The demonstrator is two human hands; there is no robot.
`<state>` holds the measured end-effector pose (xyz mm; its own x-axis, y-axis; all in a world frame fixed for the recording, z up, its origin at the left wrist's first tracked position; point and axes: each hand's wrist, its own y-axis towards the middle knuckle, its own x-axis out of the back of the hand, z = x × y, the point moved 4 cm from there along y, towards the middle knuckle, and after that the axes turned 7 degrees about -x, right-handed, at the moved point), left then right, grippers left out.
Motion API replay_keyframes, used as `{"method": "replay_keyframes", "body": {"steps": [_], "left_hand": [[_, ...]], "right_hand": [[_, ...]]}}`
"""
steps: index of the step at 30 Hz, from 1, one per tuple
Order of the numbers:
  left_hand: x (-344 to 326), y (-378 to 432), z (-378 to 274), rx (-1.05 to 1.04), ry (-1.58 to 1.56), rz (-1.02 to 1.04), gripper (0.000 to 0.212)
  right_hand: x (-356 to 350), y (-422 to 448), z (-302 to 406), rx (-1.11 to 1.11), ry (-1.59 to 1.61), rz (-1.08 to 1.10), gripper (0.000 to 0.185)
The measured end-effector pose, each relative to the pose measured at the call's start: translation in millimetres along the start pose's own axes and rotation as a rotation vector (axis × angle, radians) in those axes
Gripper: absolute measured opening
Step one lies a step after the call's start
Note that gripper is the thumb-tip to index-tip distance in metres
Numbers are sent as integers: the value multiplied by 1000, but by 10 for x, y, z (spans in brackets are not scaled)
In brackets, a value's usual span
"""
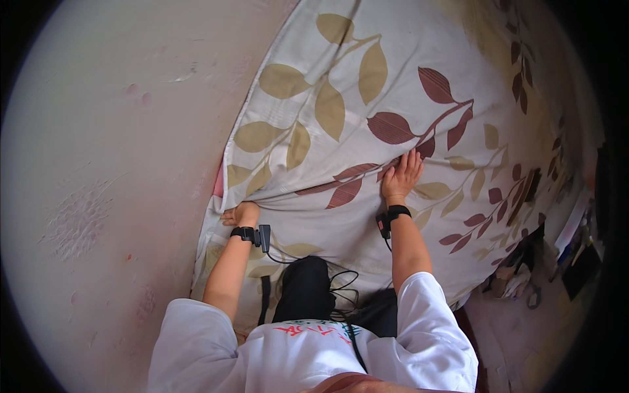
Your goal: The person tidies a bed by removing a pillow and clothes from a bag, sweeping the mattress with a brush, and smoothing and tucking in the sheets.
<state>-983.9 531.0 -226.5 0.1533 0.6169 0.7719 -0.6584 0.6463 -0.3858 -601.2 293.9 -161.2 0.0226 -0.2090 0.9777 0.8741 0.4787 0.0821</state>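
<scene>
A white fabric bed cover (344, 113) with tan and maroon leaf prints lies spread before me, with creases running between my hands. At its left edge, beside the wall, my left hand (242, 214) reaches under a fold, palm partly up; some of its fingers are hidden, and whether they grip the cloth is unclear. My right hand (404, 178) rests flat on the cover, over a maroon leaf stem, with its fingers slightly apart. Each wrist wears a black strap with a small device and cable. A bit of pink cloth (219, 182) shows under the cover's left edge.
A pale wall (113, 147) with peeling patches runs along the left side. My knee in black trousers (304, 290) is on the bed, with loose black cables beside it. Dark items and crumpled cloth (513, 282) lie at the right, near the floor.
</scene>
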Motion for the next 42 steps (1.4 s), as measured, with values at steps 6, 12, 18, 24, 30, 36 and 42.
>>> {"method": "replay_keyframes", "body": {"steps": [6,12,18,24,30,36,42], "left_hand": [[315,-405,-95,-53,66,221,73],[-89,-40,72,-332,179,171,62],[81,-207,-149,-487,186,220,64],[276,-310,-142,-643,147,221,66],[352,-369,-237,-717,122,189,69],[413,-367,-123,-681,97,117,72],[482,-333,1,-607,55,55,75]], "right_hand": [[193,171,117,-10,-38,17,47],[1226,1348,1562,60,611,-106,17],[-229,960,1596,81,431,350,18],[-182,1043,1420,231,679,703,25],[-195,1185,1171,310,564,1080,29],[388,1689,1724,-41,299,1331,31],[976,2419,2857,-432,625,1308,37]]}}
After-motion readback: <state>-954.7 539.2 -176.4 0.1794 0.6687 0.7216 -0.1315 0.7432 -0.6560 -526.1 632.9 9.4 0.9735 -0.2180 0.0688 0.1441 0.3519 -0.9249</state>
